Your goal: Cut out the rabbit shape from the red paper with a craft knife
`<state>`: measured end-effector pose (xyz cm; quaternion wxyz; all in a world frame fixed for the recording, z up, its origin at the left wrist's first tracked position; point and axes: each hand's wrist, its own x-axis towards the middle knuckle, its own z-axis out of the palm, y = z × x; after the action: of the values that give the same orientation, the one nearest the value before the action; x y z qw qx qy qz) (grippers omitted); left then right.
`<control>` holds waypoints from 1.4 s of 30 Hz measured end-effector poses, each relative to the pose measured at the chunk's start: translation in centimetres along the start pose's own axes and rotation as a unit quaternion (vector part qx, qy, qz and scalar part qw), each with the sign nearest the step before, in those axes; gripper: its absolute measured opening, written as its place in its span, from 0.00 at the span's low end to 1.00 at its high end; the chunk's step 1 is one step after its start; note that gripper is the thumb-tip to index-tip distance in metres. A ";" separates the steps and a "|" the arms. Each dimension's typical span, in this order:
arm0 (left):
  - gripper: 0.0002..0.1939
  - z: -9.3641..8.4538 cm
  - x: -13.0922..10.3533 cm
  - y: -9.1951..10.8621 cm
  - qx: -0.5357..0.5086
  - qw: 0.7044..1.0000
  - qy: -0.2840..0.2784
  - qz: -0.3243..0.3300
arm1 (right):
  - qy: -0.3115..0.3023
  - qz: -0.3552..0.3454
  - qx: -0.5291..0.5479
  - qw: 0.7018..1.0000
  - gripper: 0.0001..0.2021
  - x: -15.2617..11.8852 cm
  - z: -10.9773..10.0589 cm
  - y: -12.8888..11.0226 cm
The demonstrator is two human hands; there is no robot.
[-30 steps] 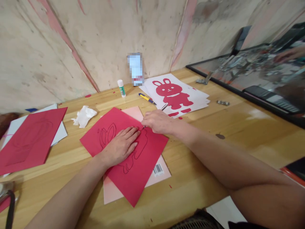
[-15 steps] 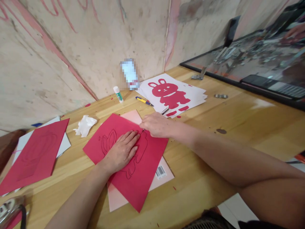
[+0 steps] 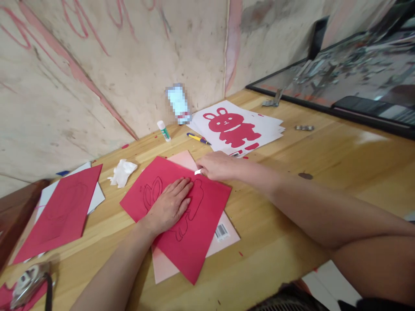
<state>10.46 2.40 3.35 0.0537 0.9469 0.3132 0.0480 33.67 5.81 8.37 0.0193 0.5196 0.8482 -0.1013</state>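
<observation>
On the wooden table (image 3: pixel 269 259), seen from the head, a red sheet (image 3: pixel 199 252) with a drawn outline lies across a pink booklet (image 3: pixel 167 268). The left hand (image 3: pixel 170 202) lies flat on the sheet, gripping nothing. The right hand (image 3: pixel 215 166) grasps a craft knife (image 3: pixel 198 171), its blade near the sheet's far edge. Beyond, a red paper rabbit (image 3: pixel 231 129) lies on white paper (image 3: pixel 267 125).

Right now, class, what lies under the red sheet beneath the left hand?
A flat pale pink item with a barcode shows past the edges of the red sheet. The sheet covers its middle, so whatever is there cannot be seen.
</observation>
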 end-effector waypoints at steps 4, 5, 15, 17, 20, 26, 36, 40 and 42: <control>0.24 0.0 -0.1 0.0 0.017 1.000 -0.001 -0.004 | -0.048 -0.008 0.093 0.994 0.16 0.3 -0.1 0.8; 0.24 0.0 -0.1 0.0 0.021 1.000 0.001 -0.003 | -0.064 -0.010 0.105 0.992 0.18 0.3 -0.2 0.9; 0.26 -1.3 -0.8 -1.8 0.028 0.998 -0.008 -0.055 | -0.076 0.007 0.122 0.990 0.27 -0.4 -0.3 0.4; 0.28 -1.9 -1.8 -3.5 0.035 0.992 0.025 -0.115 | -0.077 0.027 0.121 0.989 0.23 -0.3 -0.1 0.3; 0.30 -2.6 -3.9 -6.4 0.044 0.971 0.078 -0.224 | -0.064 0.028 0.120 0.990 0.20 -0.2 0.0 0.2; 0.36 -2.9 -7.3 -9.1 -0.035 0.921 0.100 -0.376 | -0.037 -0.024 0.115 0.992 0.19 0.3 0.8 0.1; 0.38 -3.3 -10.5 -9.8 -0.181 0.852 0.230 -0.434 | 0.043 -0.014 0.113 0.993 0.20 1.5 2.8 -1.1; 0.38 -4.8 -13.0 -9.7 -0.216 0.842 0.229 -0.437 | 0.055 -0.003 0.095 0.994 0.19 2.3 3.1 -2.5; 0.35 -5.4 -13.8 -9.4 -0.166 0.852 0.197 -0.456 | 0.057 -0.001 0.087 0.995 0.18 2.8 3.1 -3.0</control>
<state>-6.73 2.04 6.72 0.1635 0.6451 0.7016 0.2546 29.51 6.33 5.42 -0.0750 0.5231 0.8364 -0.1451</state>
